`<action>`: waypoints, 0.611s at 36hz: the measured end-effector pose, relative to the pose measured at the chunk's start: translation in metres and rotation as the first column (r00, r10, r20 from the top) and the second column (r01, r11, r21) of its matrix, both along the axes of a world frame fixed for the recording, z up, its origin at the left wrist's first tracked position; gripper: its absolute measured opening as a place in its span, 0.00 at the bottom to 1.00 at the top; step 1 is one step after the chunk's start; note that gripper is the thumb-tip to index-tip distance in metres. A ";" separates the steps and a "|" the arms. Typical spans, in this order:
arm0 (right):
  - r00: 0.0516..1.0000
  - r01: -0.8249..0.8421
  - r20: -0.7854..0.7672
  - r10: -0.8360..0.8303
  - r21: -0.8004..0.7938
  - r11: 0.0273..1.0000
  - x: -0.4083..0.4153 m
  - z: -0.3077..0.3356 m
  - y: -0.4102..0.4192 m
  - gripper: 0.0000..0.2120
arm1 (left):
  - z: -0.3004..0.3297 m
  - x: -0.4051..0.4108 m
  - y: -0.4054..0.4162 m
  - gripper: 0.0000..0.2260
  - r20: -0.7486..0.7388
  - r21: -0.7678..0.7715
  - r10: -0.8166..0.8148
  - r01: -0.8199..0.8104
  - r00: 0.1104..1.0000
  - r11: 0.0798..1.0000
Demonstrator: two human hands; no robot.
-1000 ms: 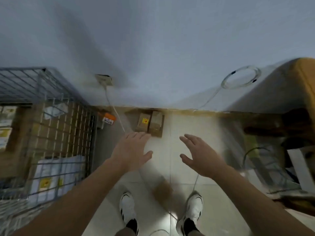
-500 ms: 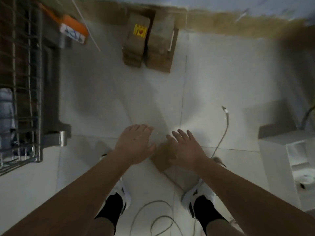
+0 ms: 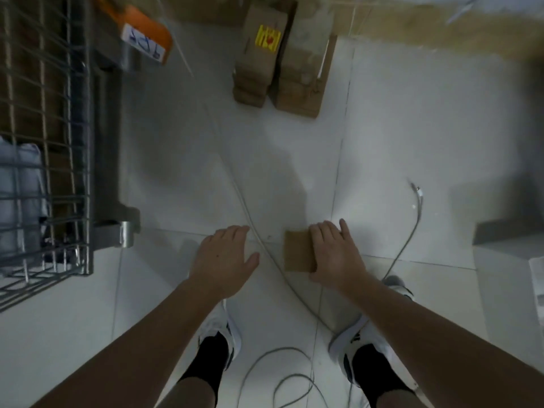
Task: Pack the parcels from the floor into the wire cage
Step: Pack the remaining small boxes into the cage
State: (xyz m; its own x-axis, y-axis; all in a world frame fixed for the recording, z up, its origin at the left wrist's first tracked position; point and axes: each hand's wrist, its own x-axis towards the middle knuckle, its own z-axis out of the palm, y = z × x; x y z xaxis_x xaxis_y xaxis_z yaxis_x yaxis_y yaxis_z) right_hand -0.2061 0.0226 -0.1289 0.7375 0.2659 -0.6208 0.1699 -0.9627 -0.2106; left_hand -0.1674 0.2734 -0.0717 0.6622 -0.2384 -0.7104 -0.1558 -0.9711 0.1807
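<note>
A small flat brown parcel [image 3: 296,251] lies on the white floor tiles just ahead of my feet. My right hand [image 3: 335,254] covers its right half, fingers across the top and thumb at the near edge. My left hand [image 3: 223,257] hovers open to the left of the parcel, apart from it, holding nothing. The wire cage [image 3: 69,136] stands at the left edge with a grey bagged parcel [image 3: 20,195] inside. Two more brown parcels, one with a yellow sticker [image 3: 260,54] and one plain [image 3: 301,72], lean by the far wall.
A thin grey cable [image 3: 250,210] runs diagonally between my hands, and a loose cable [image 3: 407,240] curls to the right and around my shoes. An orange item with a white label [image 3: 147,33] sits beside the cage. A white box [image 3: 509,260] stands at the right.
My view has dropped from the wall to the floor. Both hands have come down low, and my right hand has moved onto the small brown parcel, while the left has drawn off to the left.
</note>
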 end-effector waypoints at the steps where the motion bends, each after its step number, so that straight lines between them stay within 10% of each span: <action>1: 0.998 0.055 0.016 -0.056 0.010 0.998 0.004 0.007 -0.003 0.48 | 0.006 0.003 0.003 0.34 0.001 0.012 0.016 -0.016 1.000 1.000; 11: 0.919 0.323 0.225 -0.323 0.039 0.946 0.141 0.118 -0.045 0.56 | 0.057 0.159 -0.013 0.28 0.183 -0.044 0.184 -0.179 0.966 0.983; 22: 0.838 0.428 0.304 -0.453 0.149 0.891 0.192 0.084 -0.084 0.58 | -0.022 0.325 -0.079 0.43 0.361 -0.117 0.333 -0.313 0.871 0.943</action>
State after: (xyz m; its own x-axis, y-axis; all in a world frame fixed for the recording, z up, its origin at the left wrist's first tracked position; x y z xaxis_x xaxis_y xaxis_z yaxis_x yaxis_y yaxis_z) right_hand -0.0140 -0.0618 -0.0452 0.9419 -0.1010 -0.3204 -0.1989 -0.9363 -0.2896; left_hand 0.1574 0.1940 -0.0940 0.9207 0.0041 -0.3901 0.0994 -0.9694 0.2243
